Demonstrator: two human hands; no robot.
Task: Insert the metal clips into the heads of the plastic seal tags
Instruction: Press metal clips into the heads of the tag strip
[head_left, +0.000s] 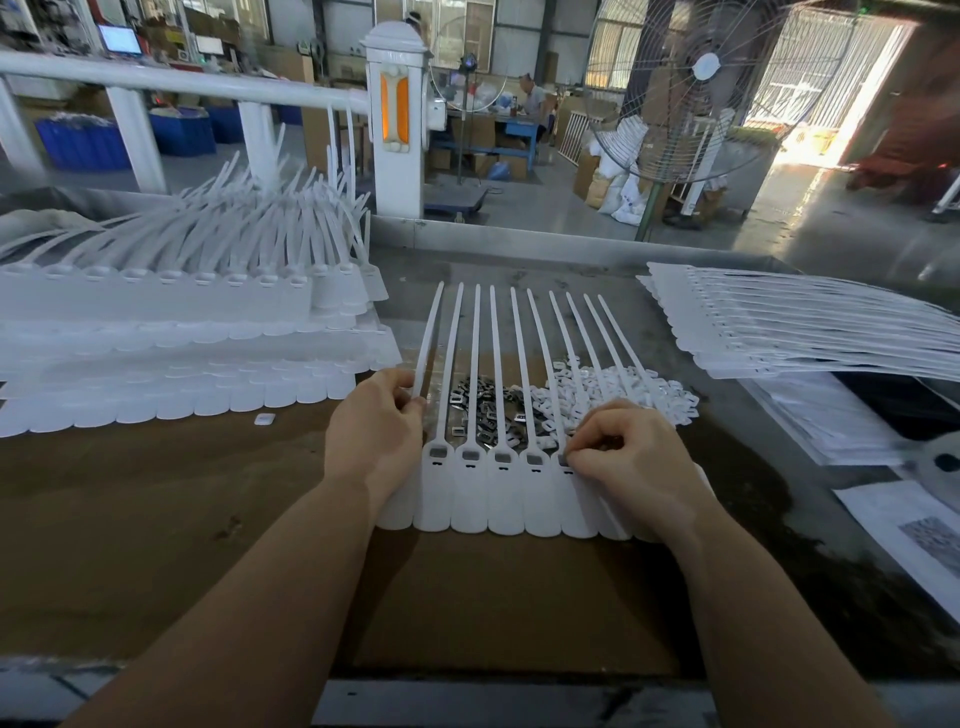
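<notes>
On a factory worktop (156, 519), a joined strip of seal tags (498, 499) lies flat; the right hand (631, 457) pinches a metal clip at the fifth head, the left hand (376, 426) pinches a tail. A crooked push could jam the clip or shift the strip.

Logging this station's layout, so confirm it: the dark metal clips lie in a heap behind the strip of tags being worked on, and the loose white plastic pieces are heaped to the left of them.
One detail is wrong. The head view shows the white plastic pieces heaped to the right of the metal clips, not left. The clips do lie behind the strip of tags.
</notes>
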